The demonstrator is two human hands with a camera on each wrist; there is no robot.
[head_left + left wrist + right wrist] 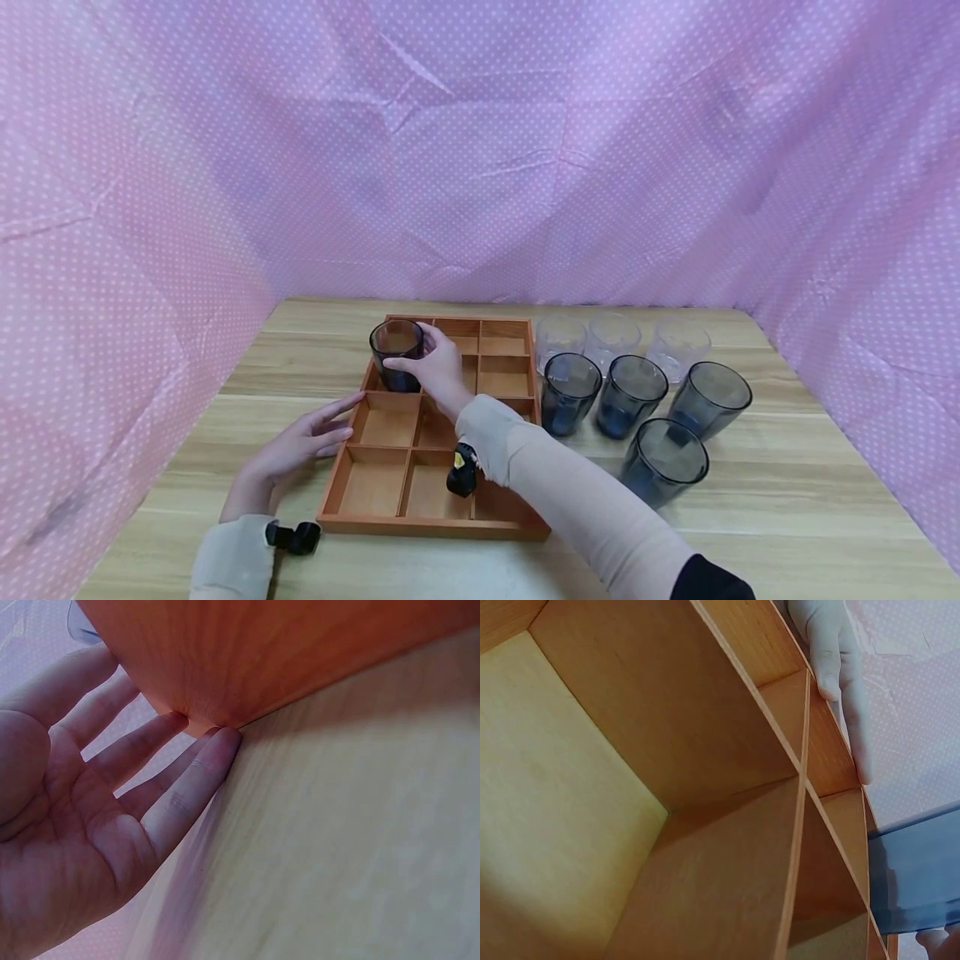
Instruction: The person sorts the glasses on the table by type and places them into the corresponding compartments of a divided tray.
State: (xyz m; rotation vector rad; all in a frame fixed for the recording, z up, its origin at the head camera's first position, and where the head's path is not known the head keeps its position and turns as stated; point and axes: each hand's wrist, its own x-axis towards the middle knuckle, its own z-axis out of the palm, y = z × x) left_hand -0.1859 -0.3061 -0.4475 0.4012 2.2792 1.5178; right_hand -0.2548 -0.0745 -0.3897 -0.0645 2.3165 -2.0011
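- The right hand grips a brown-looking tinted glass from its right side, thumb toward the near face, which seems to keep it upright and its rim uncovered.
- That glass is at the left column of the wooden tray, toward the far end; whether its base touches the compartment floor I cannot tell.
- The left hand has its fingers extended, tips against the tray's left wall, grasping nothing, probably to steady it.
- Four dark glasses stand right of the tray on the desk, three clear glasses behind, apparently grouped by colour.
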